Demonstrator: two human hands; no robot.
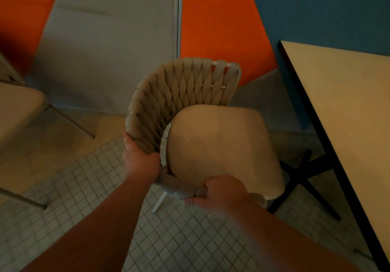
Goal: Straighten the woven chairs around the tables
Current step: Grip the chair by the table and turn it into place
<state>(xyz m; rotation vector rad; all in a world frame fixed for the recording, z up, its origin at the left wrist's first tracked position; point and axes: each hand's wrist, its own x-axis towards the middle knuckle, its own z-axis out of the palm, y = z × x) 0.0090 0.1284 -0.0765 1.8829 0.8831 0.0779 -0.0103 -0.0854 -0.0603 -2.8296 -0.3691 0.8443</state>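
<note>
Woven chair [181, 94] stands on the tiled floor [88, 187], just left of the table [341, 111], its seat cushion [219, 143] turned toward that table. Left hand [140, 161] and right hand [219, 193] are both clamped around the near end of the curved strap-wrapped backrest rim. Thin legs suggest a light frame; the rim looks stiff and grippy, the best place to hold, while the cushion is soft and may shift.

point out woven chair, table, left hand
woven chair [181, 90]: head view, on the woven backrest.
table [346, 111]: head view, on the bare tabletop.
left hand [140, 161]: head view, on the back of the hand.
</note>
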